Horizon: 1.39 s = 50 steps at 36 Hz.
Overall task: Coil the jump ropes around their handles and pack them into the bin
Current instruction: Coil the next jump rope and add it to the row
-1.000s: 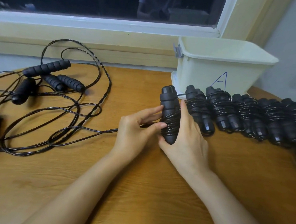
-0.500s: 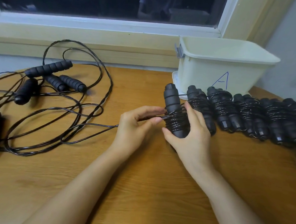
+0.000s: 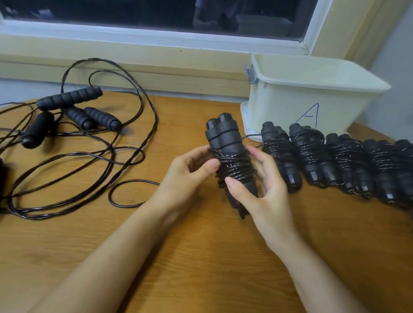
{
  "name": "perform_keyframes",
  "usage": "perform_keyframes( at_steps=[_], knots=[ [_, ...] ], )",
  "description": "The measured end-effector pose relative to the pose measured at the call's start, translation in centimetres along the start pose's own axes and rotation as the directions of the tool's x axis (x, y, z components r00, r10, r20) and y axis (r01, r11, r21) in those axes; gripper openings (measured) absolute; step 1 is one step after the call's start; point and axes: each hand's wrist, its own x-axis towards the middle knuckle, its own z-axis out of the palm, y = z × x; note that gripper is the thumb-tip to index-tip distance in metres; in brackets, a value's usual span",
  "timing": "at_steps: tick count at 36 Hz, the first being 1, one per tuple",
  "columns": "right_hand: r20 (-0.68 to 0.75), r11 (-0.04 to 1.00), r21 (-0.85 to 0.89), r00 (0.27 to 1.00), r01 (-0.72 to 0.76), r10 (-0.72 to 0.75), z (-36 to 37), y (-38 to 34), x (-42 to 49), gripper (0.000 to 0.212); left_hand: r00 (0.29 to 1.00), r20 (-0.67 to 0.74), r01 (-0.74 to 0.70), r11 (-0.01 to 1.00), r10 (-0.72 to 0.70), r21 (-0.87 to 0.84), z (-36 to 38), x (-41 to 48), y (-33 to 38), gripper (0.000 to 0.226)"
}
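Observation:
A pair of black jump-rope handles (image 3: pixel 222 135) stands nearly upright above the table's middle, with thin black rope wound several turns round its waist. My right hand (image 3: pixel 261 193) grips the lower part of the handles, thumb across the front. My left hand (image 3: pixel 187 174) presses its thumb on the wound rope, fingers curled behind it. The loose rope (image 3: pixel 126 192) trails left from under my left hand. Several coiled jump ropes (image 3: pixel 345 162) lie in a row to the right. The cream bin (image 3: pixel 311 90), marked "A", stands behind them.
Uncoiled jump ropes with foam handles (image 3: pixel 71 99) lie tangled across the left of the wooden table (image 3: pixel 194 264). A window sill and wall run along the table's far edge. The bin sits at the back right corner.
The handles have tilted more upright and turned, both ends now showing. More rope is wound on them, and the loose rope on the table has been drawn closer into a small loop.

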Motion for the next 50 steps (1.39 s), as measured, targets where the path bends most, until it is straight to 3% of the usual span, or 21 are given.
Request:
perform_keyframes(
  at_steps=[3,8,12,15,20,23,27,31,35,38,44,50],
  knots=[
    [0.033,1.0,-0.024,0.999,-0.002,0.003,0.1,0.3,0.1,0.066,0.999,-0.022,0.021,0.997,-0.023,-0.068,0.0,0.0,-0.1,0.045],
    [-0.003,0.97,-0.24,0.999,0.047,-0.05,0.2,0.9,0.3,0.078,0.995,-0.076,0.054,0.996,-0.059,-0.065,0.2,-0.1,-0.1,0.043],
    [-0.01,0.974,-0.228,1.0,0.012,-0.014,0.1,1.0,0.4,0.069,0.994,-0.098,0.05,0.998,-0.053,-0.025,0.2,-0.1,-0.1,0.042],
    [-0.005,0.992,-0.122,1.0,-0.029,0.029,0.0,0.9,0.4,0.062,0.993,-0.111,0.025,0.998,-0.031,-0.053,0.1,-0.2,0.2,0.042],
    [-0.008,0.96,0.235,0.988,-0.149,0.155,-0.3,0.6,0.5,0.057,0.989,-0.145,0.021,0.996,-0.033,-0.085,0.0,-0.2,0.5,0.033],
    [-0.001,0.94,0.295,0.983,-0.173,0.182,-0.2,0.8,0.4,0.05,0.986,-0.164,0.023,0.995,-0.038,-0.095,0.1,-0.2,0.6,0.034],
    [-0.024,0.982,0.155,0.993,-0.107,0.111,0.0,0.8,0.3,0.05,0.983,-0.177,0.035,0.994,-0.053,-0.101,0.1,-0.2,0.7,0.034],
    [-0.096,0.988,-0.148,0.994,0.032,-0.046,-0.1,1.0,0.5,0.052,0.983,-0.181,0.021,0.994,-0.041,-0.106,0.2,-0.3,0.7,0.027],
    [-0.093,0.975,-0.189,0.986,0.12,-0.14,-0.1,1.2,0.3,0.045,0.982,-0.189,-0.015,0.998,0.003,-0.066,0.3,-0.3,0.7,0.036],
    [-0.081,0.931,-0.327,0.977,0.161,-0.197,0.0,1.4,0.3,0.046,0.979,-0.202,-0.035,0.999,0.028,-0.033,0.4,-0.4,0.6,0.042],
    [-0.034,0.8,-0.596,0.994,0.065,-0.106,0.7,0.9,-0.1,0.115,0.977,-0.205,-0.06,0.998,0.061,0.01,0.7,-0.5,0.3,0.043],
    [-0.083,0.614,-0.79,0.991,0.002,-0.109,0.8,0.3,0.2,0.121,0.983,-0.163,-0.084,0.996,0.089,0.04,0.8,-0.4,0.1,0.041]
  ],
)
